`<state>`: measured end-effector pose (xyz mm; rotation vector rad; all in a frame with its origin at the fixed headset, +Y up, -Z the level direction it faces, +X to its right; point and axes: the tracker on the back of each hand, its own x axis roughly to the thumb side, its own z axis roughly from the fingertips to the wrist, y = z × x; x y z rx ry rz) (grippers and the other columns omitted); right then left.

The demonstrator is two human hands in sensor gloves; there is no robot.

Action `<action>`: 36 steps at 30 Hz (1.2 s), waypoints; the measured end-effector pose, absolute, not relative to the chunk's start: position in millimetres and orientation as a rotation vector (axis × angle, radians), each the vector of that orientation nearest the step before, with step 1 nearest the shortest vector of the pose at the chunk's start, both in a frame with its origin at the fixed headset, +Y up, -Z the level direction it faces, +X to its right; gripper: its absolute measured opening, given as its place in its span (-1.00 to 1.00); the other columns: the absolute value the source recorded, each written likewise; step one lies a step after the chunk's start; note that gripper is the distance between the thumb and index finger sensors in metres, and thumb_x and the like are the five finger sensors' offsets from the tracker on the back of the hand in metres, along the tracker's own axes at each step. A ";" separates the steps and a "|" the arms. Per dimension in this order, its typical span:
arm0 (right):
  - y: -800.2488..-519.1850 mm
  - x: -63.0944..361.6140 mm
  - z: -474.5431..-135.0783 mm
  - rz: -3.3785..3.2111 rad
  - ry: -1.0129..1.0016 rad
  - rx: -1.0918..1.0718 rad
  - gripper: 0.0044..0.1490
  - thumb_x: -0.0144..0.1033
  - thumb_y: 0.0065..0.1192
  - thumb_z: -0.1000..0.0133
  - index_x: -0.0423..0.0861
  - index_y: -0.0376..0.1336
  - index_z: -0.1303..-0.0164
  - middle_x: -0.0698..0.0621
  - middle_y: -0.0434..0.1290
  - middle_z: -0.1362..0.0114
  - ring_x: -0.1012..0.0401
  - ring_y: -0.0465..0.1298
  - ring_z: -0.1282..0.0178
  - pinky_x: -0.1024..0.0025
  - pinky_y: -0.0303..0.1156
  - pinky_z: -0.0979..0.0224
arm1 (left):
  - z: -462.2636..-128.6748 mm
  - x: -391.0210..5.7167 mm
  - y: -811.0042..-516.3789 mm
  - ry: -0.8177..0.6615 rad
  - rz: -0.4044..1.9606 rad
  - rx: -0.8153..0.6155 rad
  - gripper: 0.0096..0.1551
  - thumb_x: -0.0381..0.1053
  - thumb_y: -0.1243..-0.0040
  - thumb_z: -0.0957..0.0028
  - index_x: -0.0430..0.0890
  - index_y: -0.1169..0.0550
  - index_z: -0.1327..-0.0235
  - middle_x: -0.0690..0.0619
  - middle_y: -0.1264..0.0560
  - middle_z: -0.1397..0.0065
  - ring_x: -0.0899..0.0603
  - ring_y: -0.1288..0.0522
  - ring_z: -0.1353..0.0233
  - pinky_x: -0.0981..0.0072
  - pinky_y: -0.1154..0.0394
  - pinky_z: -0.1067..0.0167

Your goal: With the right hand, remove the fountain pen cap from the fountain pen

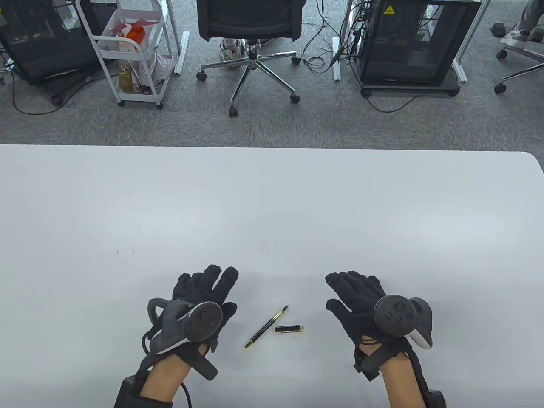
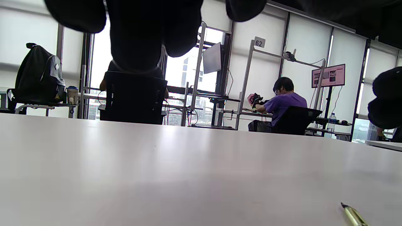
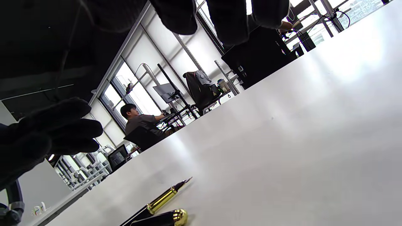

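A black and gold fountain pen [image 1: 267, 327] lies uncapped on the white table [image 1: 272, 204], nib pointing up and right. Its black cap [image 1: 289, 328] lies apart, just right of the barrel. My left hand [image 1: 207, 294] rests open on the table left of the pen, holding nothing. My right hand [image 1: 353, 293] rests open to the right of the cap, holding nothing. In the right wrist view the pen [image 3: 163, 198] and the cap [image 3: 163, 218] show at the bottom, below my fingers [image 3: 232, 18]. The pen's nib [image 2: 351, 214] shows at the bottom right of the left wrist view.
The table's far edge [image 1: 272, 148] runs across the middle of the table view. Beyond it stand an office chair [image 1: 250, 25], a white cart [image 1: 131, 46] and a black cabinet [image 1: 412, 42] on the floor.
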<state>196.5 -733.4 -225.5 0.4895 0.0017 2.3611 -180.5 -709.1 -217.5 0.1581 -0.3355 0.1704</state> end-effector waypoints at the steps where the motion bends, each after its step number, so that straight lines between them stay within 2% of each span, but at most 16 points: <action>1: -734.3 198.0 -225.5 2.352 0.012 0.487 -0.16 0.20 0.06 -0.20 0.05 0.06 -0.64 -0.27 0.17 -0.69 -0.28 0.09 -0.69 -0.36 -0.20 -0.61 | -218.7 -186.6 -714.0 -0.325 0.203 0.152 -0.14 0.36 0.01 0.28 0.25 -0.16 -0.39 -0.18 -0.30 -0.57 -0.41 -0.46 -0.45 -0.46 -0.26 -0.31; 4: -739.0 202.5 -225.4 2.332 0.045 0.472 -0.12 0.28 0.01 -0.20 0.10 -0.02 -0.68 -0.26 0.09 -0.73 -0.28 0.00 -0.72 -0.36 -0.24 -0.61 | -223.0 -196.3 -721.5 -0.361 0.319 0.053 -0.16 0.35 0.03 0.27 0.25 -0.17 -0.38 -0.18 -0.24 -0.60 -0.43 -0.38 -0.52 -0.53 -0.17 -0.34; 18: -750.3 205.2 -226.9 2.300 0.134 0.453 -0.07 0.37 -0.05 -0.19 0.16 -0.12 -0.70 -0.25 -0.02 -0.77 -0.28 -0.11 -0.73 -0.34 -0.31 -0.60 | -223.0 -215.1 -721.5 -0.316 0.366 0.063 -0.13 0.38 0.05 0.28 0.29 -0.11 -0.39 -0.15 -0.12 -0.65 -0.44 -0.23 -0.62 -0.59 -0.07 -0.36; 36: -753.5 198.5 -228.5 2.282 0.213 0.439 -0.08 0.32 -0.05 -0.21 0.13 -0.11 -0.70 -0.28 0.01 -0.75 -0.29 -0.10 -0.71 -0.33 -0.30 -0.59 | -217.6 -219.5 -726.1 -0.273 0.331 0.050 -0.12 0.40 0.07 0.29 0.30 -0.09 -0.40 -0.16 -0.12 -0.65 -0.44 -0.21 -0.63 -0.61 -0.04 -0.35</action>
